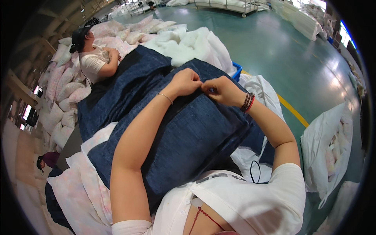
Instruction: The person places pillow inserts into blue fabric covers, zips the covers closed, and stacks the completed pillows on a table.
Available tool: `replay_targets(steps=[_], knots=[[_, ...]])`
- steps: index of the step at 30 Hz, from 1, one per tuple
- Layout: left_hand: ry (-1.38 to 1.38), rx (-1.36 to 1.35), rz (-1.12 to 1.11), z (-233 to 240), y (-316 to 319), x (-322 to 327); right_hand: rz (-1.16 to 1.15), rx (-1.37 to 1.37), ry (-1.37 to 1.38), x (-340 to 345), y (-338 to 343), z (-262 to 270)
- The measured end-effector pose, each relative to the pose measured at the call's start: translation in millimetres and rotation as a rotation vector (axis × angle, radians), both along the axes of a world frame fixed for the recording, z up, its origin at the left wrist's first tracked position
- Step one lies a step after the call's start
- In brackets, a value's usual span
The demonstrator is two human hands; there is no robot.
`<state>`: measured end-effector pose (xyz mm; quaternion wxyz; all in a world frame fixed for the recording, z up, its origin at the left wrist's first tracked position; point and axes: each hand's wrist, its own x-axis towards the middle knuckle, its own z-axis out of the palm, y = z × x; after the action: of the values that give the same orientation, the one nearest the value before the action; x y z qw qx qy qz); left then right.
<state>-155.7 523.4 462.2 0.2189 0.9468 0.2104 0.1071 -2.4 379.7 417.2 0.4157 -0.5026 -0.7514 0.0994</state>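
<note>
A dark blue fabric cover (188,138), full and cushion-like, lies across my front. My left hand (186,82) pinches its upper edge between thumb and fingers. Right beside it, my right hand (224,91) grips the same edge with bent fingers, the two sets of fingertips almost touching. Whatever sits between the fingertips is too small to make out. Beyond my left forearm spreads more dark blue fabric (126,85), folded and creased. A whitish pillow with pastel-coloured filling (85,185) shows under the fabric by my left elbow.
A person (97,58) stands at the far left beside heaped stuffed pillows (67,91). White wadding (194,44) lies beyond the cover, near a blue crate (236,72). To the right, an open white sack (323,147) stands on the green floor (264,41). Another person (48,161) is lower left.
</note>
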Motion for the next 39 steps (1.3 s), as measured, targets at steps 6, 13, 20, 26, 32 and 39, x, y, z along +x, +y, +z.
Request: replay_targets(steps=[6,13,20,26,32,39], knots=[[0.014,0.004,0.045,-3,0,1,-0.056,0.115,-0.250,9,4,-3],[-0.007,0.041,0.059,-2,-6,-1,-0.166,0.302,-0.300,6,2,-30],[-0.134,0.609,-0.144,17,-63,-36,-0.138,-0.096,0.204,28,7,-11],[0.066,0.994,-0.158,27,-141,-101,-0.130,-0.533,0.571,-14,0,-6],[-0.022,0.568,-0.163,66,-158,-129,0.045,-0.245,1.134,-49,-10,-23],[-0.165,0.526,-0.043,67,-144,-196,-0.504,0.427,0.946,91,-99,10]])
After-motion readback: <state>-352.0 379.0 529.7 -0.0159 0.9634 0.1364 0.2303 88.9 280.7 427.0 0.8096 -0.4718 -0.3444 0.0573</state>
